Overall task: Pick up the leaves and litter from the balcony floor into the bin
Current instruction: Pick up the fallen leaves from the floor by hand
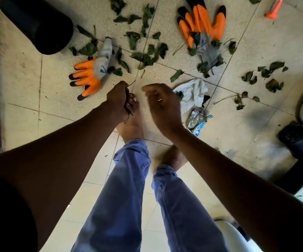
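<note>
The task is at an early stage: the left hand (117,99) fingers grip a few dark stems, the right hand (162,104) hangs loosely curled and empty, while most leaves (148,55), a tissue (192,93) and a foil wrapper (198,122) litter the floor (56,106) near the black bin (38,24).

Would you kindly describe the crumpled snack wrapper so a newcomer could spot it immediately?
Start at the right hand; just to its right lies a white crumpled tissue. Directly below that, nearer the person, is the wrapper, the only shiny silver piece with blue print among dull green leaves.
</note>
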The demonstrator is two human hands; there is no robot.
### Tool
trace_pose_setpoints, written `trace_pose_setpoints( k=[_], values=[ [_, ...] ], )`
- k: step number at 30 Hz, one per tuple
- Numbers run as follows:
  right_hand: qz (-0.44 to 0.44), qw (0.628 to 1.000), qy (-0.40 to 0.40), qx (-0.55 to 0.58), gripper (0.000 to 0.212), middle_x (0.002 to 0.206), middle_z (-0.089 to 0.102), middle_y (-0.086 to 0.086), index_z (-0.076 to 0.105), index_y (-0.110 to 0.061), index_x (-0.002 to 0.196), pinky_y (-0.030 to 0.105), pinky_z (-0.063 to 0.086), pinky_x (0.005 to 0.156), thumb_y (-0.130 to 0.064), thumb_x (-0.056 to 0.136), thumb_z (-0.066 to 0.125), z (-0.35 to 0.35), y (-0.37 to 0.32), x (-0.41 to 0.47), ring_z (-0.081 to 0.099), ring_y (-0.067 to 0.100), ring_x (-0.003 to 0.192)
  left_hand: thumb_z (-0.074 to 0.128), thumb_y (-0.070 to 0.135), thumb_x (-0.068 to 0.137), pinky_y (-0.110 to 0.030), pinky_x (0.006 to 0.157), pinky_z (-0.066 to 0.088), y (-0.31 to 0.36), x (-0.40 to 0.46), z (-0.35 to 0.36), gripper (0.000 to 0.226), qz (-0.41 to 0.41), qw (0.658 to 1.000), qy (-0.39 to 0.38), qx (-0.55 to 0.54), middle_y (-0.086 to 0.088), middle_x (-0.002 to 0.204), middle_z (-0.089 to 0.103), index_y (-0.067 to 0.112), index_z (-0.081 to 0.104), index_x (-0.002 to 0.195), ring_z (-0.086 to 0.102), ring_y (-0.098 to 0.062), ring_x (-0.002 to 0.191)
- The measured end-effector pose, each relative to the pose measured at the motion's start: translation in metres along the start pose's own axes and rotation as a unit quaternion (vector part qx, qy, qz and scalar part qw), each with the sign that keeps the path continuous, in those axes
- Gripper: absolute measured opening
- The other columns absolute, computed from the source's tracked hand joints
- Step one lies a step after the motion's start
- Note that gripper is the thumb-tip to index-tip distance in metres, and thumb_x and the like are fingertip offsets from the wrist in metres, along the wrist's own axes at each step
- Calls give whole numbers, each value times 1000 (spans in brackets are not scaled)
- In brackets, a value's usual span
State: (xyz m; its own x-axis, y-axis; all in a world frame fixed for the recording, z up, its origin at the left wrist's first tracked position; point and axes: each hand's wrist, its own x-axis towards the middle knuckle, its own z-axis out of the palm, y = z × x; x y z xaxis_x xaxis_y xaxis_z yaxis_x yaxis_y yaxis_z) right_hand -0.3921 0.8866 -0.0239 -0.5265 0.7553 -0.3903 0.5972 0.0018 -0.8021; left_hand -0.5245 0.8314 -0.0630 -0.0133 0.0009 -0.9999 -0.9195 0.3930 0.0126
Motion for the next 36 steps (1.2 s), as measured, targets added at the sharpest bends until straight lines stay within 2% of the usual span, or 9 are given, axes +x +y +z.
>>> trace_pose_setpoints(
  k=[3,6,10,16,20,22,26,30,36],
  values=[
    [31,970,53,-234,36,107,65,6,67,-18,112,39,53,82,-14,79,54,-22,48,21,62,25,96,50,28,96,-12,34,23,-1,12,-8,31,-4,1000,7,25,5,54,43,23,38,69,36,-7,36],
    [78,906,-69,-410,47,122,50,16,53,-20,127,40,51,77,-16,82,66,-35,94,30,54,37,108,51,28,97,-12,34,22,-4,7,-7,31,-13,999,-18,42,4,56,44,24,39,69,35,-6,38],
    [55,897,-138,-416,26,116,51,19,56,-12,117,37,43,64,-6,92,52,-45,117,34,61,40,96,49,29,97,-11,33,20,-11,4,-10,40,-31,997,-46,58,4,62,44,23,45,58,34,-5,37],
    [-30,929,-36,-368,20,93,59,14,61,-11,89,34,40,58,5,79,55,-50,100,36,61,35,79,49,29,97,-13,35,18,-16,3,-13,63,-16,995,-32,94,7,51,43,20,53,34,33,-5,38],
    [-115,927,-191,-300,24,98,60,9,70,-14,96,35,52,69,4,81,62,-22,97,29,62,28,86,49,29,95,-10,35,20,-20,5,-11,43,-22,995,-31,87,6,58,42,23,52,52,32,-6,38],
    [-85,918,-221,-318,28,103,59,9,72,-16,99,35,53,74,2,83,60,-21,106,26,63,31,95,48,30,95,-10,34,20,-21,6,-11,34,-26,995,-45,80,6,59,41,23,48,62,31,-6,36],
    [54,910,-129,-391,26,110,57,15,67,-12,102,37,51,74,1,83,55,-43,117,29,62,38,97,47,32,96,-12,32,21,-25,9,-15,28,-35,994,-70,75,7,60,41,23,48,69,32,-5,37],
    [-10,912,-122,-392,16,102,56,16,67,-7,90,41,56,68,3,80,59,-42,109,32,62,39,86,47,32,95,-13,32,21,-28,13,-17,25,-40,994,-81,62,6,64,39,25,47,71,31,-6,39],
    [-18,912,-131,-388,5,111,53,15,67,-3,92,41,57,75,-5,87,67,-20,112,36,61,36,94,46,31,96,-12,31,19,-22,3,-16,33,-38,994,-88,59,6,60,38,25,46,64,30,-5,36]
  ],
)
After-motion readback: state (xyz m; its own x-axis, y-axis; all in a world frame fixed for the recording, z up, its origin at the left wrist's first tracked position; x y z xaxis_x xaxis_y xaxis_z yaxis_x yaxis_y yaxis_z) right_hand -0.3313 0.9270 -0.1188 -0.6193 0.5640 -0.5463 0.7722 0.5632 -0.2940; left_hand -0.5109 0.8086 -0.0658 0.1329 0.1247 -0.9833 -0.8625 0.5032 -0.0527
